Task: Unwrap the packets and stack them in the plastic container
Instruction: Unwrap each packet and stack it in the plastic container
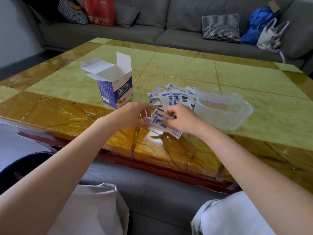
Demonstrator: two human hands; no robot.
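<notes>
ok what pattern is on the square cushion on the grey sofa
The square cushion on the grey sofa has a black-and-white houndstooth check, seen in the head view.

Table layout, taken from the heap of packets

The open box stands left of the heap, the plastic container right of it, touching. Both hands hold a bunch of packets in front of it. The sofa lies behind.
</notes>
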